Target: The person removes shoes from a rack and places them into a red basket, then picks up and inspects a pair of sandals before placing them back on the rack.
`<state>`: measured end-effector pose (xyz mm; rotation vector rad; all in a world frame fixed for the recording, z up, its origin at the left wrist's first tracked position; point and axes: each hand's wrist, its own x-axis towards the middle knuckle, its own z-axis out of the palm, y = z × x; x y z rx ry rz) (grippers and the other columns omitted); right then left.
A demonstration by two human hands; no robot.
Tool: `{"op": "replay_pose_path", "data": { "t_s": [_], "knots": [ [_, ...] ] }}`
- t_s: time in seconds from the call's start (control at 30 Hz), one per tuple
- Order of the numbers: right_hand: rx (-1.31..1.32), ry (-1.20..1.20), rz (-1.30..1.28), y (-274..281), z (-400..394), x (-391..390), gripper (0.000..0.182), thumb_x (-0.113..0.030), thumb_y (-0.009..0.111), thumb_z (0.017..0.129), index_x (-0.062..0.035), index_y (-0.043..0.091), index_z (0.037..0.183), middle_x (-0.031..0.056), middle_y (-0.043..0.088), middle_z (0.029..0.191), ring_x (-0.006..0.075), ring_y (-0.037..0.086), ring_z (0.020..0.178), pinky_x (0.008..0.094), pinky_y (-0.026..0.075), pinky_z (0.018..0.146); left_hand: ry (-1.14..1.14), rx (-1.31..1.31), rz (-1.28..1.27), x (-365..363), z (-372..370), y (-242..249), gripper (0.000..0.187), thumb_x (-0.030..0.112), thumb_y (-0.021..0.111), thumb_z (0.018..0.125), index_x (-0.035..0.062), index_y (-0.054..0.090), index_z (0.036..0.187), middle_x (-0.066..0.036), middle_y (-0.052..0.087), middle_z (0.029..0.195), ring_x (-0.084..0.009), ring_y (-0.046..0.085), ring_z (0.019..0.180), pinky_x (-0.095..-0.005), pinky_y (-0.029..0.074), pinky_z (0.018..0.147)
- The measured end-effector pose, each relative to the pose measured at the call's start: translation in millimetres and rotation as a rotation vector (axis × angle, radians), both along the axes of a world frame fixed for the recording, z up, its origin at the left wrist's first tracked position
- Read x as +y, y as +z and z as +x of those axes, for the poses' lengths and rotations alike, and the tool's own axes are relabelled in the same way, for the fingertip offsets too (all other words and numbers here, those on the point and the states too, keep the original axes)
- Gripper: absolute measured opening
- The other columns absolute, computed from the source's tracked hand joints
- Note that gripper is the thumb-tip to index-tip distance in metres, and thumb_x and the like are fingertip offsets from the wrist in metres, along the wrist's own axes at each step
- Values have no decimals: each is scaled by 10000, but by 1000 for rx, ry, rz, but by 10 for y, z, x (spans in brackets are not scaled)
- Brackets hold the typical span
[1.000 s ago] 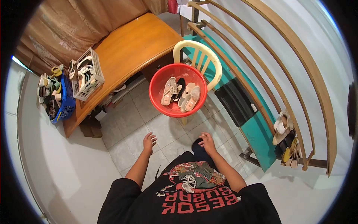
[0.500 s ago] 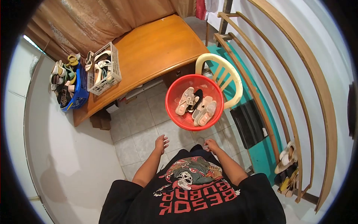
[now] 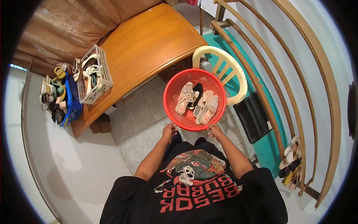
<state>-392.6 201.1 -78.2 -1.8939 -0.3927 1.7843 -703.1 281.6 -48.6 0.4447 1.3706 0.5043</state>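
Note:
A red plastic basket rests on a cream plastic chair in front of me. Inside it lie pale pink sandals, a black shoe and more beige-pink sandals. My left hand is at the basket's near left rim, its fingers curled against the edge. At the near right rim, my right hand has its fingers closed on the edge. The undersides of both grips are partly hidden.
A wooden desk stands ahead to the left. A white crate of shoes and a blue basket of shoes are at its left end. On the right are a wooden rack, a teal bench and several shoes.
Both hands have moved forward from in front of my body to the near rim of the red basket. The camera view has shifted slightly closer to the basket.

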Motion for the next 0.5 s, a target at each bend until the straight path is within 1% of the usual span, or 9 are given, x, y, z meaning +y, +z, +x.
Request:
{"op": "replay_pose_path", "data": {
  "t_s": [0.03, 0.13, 0.2, 0.23, 0.27, 0.33, 0.37, 0.43, 0.5],
  "knots": [
    [0, -18, -4, 32, -70, 27, 278, -289, 525, 927, -101, 559, 1130, 50, 638, 961, 187, 632, 668, 305, 503, 533, -18, 0, -4, 79, -24, -39, 385, 262, 419, 1003, 110, 469, 1354, -68, 622, 1151, -178, 614, 964, -365, 489, 822],
    [4, -159, -5, 64, -262, 80, 285, -289, 523, 939, -79, 578, 1124, 56, 645, 971, 179, 651, 669, 286, 494, 525, -193, 1, -39, 383, -52, -105, 391, 239, 429, 1000, 123, 459, 1372, -43, 639, 1105, -159, 623, 914, -357, 489, 821],
    [38, -240, -12, 48, -408, 149, 297, -257, 503, 944, -67, 529, 1171, 108, 663, 1002, 216, 670, 678, 319, 536, 546, -294, -44, -36, 655, -104, -84, 392, 245, 441, 999, 122, 462, 1370, -42, 642, 1104, -166, 633, 914, -341, 486, 802],
    [19, -248, -16, 4, -492, 161, 297, -257, 503, 944, -67, 529, 1171, 108, 663, 1002, 216, 670, 678, 319, 536, 546, -361, -81, -36, 758, -98, -57, 393, 250, 452, 998, 121, 465, 1369, -41, 646, 1103, -173, 643, 913, -324, 484, 784],
    [49, -310, -24, -58, -610, 177, 288, -245, 495, 950, -64, 525, 1171, 116, 662, 1004, 220, 669, 666, 321, 544, 554, -359, -102, -40, 888, -111, -41, 393, 250, 452, 998, 121, 465, 1369, -41, 646, 1103, -173, 643, 913, -324, 484, 784],
    [64, -360, -29, -49, -770, 312, 278, -232, 488, 956, -60, 521, 1172, 123, 660, 1007, 224, 668, 655, 323, 553, 562, -586, -150, -71, 1216, -160, -17, 452, 221, 433, 995, 112, 404, 1432, -49, 589, 1262, -175, 585, 1080, -364, 452, 928],
    [86, -385, -37, -34, -882, 413, 271, -226, 488, 959, -58, 521, 1171, 126, 659, 1015, 223, 671, 673, 325, 559, 577, -585, -155, -67, 1351, -176, -20, 452, 221, 433, 995, 112, 404, 1432, -49, 589, 1262, -175, 585, 1080, -364, 452, 928],
    [117, -425, -40, -30, -1027, 687, 265, -219, 488, 963, -57, 521, 1169, 129, 657, 1024, 223, 675, 691, 326, 565, 592, -570, -202, -76, 1603, -214, -59, 482, 233, 453, 995, 104, 372, 1452, -53, 554, 1317, -176, 544, 1168, -354, 425, 972],
    [100, -416, 6, -56, -1200, 814, 266, -216, 470, 987, -51, 532, 1186, 120, 656, 1066, 215, 672, 751, 315, 549, 632, -555, -189, -106, 1745, -210, -125, 500, 240, 466, 991, 103, 359, 1460, -55, 552, 1319, -180, 536, 1181, -350, 416, 987]
  ]
}}
